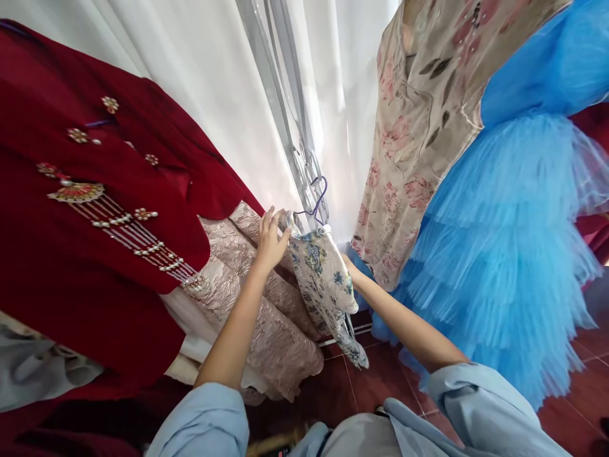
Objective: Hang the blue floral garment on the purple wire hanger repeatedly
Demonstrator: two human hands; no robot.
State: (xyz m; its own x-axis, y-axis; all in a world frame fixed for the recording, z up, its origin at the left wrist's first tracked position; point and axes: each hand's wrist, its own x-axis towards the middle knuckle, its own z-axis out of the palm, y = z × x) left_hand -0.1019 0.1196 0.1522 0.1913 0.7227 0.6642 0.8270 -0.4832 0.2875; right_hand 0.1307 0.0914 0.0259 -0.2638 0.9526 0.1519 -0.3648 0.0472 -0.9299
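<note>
A cream dress with a blue and yellow floral print [316, 260] hangs in front of me on a purple hanger [320, 206]. At its upper left shoulder, my left hand [273, 241] holds the fabric edge between thumb and fingers. My right hand [351, 270] grips the dress's right edge, with most of the fingers hidden behind the cloth. The lower end of the dress hangs loose and folded above the floor.
To the left hang a red jacket [157, 178] with beaded ornaments and a pink textured skirt [266, 330]. A beige floral dress [404, 139] and a blue tulle dress [495, 241] are on the right. White curtains [200, 82] and a metal rack [280, 82] stand behind.
</note>
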